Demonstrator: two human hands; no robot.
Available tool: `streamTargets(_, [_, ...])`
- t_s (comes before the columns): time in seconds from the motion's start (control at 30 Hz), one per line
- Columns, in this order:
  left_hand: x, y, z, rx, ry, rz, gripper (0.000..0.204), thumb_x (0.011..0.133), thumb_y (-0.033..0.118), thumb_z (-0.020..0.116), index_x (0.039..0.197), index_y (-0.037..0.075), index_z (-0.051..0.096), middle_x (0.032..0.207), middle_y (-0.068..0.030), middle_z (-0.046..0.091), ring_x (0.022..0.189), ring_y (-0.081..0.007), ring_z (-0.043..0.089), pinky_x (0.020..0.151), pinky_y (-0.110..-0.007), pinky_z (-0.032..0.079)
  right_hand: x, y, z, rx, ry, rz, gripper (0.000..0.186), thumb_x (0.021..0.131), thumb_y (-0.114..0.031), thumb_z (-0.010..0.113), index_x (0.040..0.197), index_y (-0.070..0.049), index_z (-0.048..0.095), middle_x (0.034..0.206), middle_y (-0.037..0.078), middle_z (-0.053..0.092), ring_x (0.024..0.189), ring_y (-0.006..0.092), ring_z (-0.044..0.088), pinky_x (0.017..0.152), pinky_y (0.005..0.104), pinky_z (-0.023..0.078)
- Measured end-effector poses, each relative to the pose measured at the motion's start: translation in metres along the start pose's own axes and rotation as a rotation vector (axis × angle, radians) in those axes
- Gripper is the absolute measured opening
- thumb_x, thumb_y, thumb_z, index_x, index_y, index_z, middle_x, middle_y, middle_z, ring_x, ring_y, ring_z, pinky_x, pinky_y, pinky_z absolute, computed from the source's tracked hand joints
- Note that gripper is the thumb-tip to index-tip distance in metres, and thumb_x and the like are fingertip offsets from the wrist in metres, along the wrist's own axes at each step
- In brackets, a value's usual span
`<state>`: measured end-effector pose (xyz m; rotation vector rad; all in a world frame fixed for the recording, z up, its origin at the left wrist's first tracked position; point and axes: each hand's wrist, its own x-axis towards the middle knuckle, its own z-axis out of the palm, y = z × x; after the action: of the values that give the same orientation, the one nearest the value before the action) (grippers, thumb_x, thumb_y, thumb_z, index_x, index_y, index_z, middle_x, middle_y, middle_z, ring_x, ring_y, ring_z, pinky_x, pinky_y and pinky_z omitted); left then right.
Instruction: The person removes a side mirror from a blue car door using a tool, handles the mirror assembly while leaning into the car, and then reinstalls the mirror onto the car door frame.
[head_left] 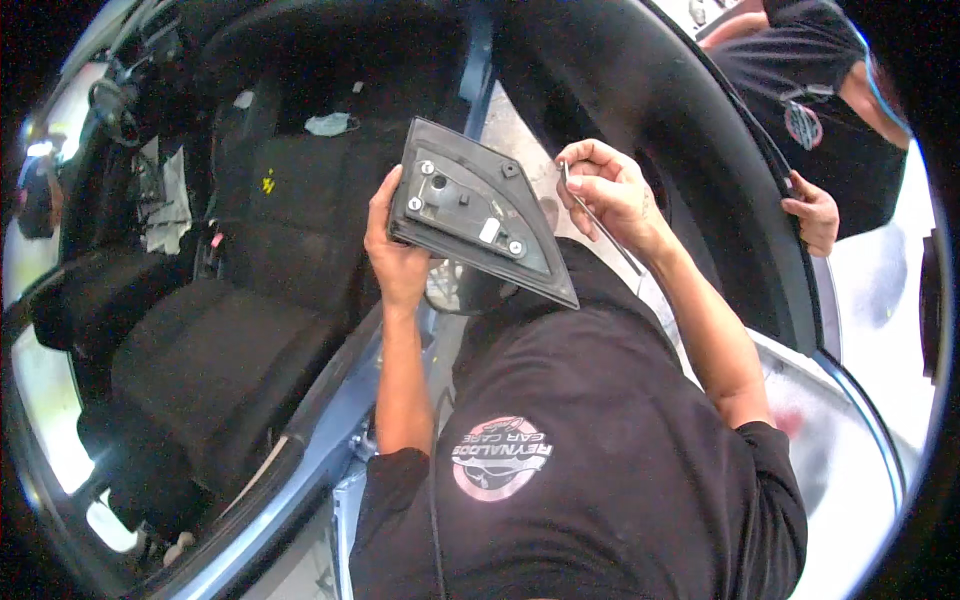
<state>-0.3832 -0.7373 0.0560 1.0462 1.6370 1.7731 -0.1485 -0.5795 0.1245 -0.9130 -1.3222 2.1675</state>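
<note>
My left hand (393, 235) grips the left edge of a side mirror, its dark triangular mounting base (470, 205) turned up to show three silver fasteners, a round hole and a small white label. The mirror housing (450, 285) hangs partly hidden beneath the base. Just right of the base, my right hand (610, 195) is closed on a thin metal rod (600, 225) between thumb and fingers; it slants down to the right. Below both hands is my dark T-shirt front.
A car's dark seats (230, 370) lie at left, behind a light-blue door sill (330, 440). The open door (720, 220) curves along my right. A co-worker in a dark T-shirt stands beyond it, one hand (815, 210) on its edge.
</note>
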Motion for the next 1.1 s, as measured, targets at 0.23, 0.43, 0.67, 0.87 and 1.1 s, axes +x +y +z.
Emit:
streamTargets(0.23, [-0.016,-0.011,-0.028,0.051,0.136,-0.016,0.072,0.076,-0.012,0.073,0.145,0.000,0.054,0.141,-0.0127,0.061,0.127,-0.0215,0.059,0.111,-0.034,0.044,0.045,0.015,0.026,-0.108,-0.066,0.061,0.014,0.096,-0.013,0.069,0.106,-0.003,0.065,0.077,0.005,0.065,0.050,0.0027,0.041,0.044,0.0196,0.026])
streamTargets(0.43, [-0.052,-0.037,-0.036,0.048,0.267,-0.169,0.062,0.082,-0.002,0.066,0.143,0.001,0.057,0.143,-0.0126,0.060,0.131,-0.0237,0.056,0.115,-0.036,0.039,0.072,0.059,0.026,0.034,-0.099,0.187,0.012,0.094,-0.008,0.068,0.104,0.000,0.070,0.076,0.005,0.065,0.049,0.0031,0.039,0.044,0.0207,0.026])
streamTargets(0.67, [-0.115,-0.063,-0.060,0.055,0.434,-0.424,0.065,0.093,0.037,0.065,0.144,-0.002,0.055,0.140,-0.0141,0.059,0.127,-0.0257,0.058,0.111,-0.038,0.043,0.063,0.123,-0.061,-0.147,0.100,0.420,0.023,0.099,-0.014,0.065,0.117,-0.002,0.071,0.076,-0.004,0.059,0.056,0.0027,0.043,0.050,0.0188,0.031])
streamTargets(0.87, [-0.122,-0.077,-0.064,0.104,0.393,-0.446,0.086,0.089,0.061,0.068,0.145,-0.003,0.053,0.139,-0.0145,0.059,0.124,-0.0255,0.061,0.106,-0.038,0.048,0.040,0.177,-0.075,-0.330,0.141,0.516,0.025,0.099,-0.017,0.066,0.117,0.000,0.071,0.081,-0.003,0.061,0.061,0.0037,0.047,0.053,0.0204,0.035])
streamTargets(1.1, [-0.115,-0.076,-0.053,0.080,0.309,-0.437,0.087,0.089,0.059,0.071,0.147,-0.002,0.050,0.136,-0.0150,0.061,0.121,-0.0251,0.062,0.103,-0.040,0.052,-0.014,0.230,-0.086,-0.442,0.048,0.616,0.026,0.099,-0.017,0.066,0.116,0.002,0.072,0.082,0.000,0.065,0.069,0.0067,0.054,0.061,0.0231,0.042])
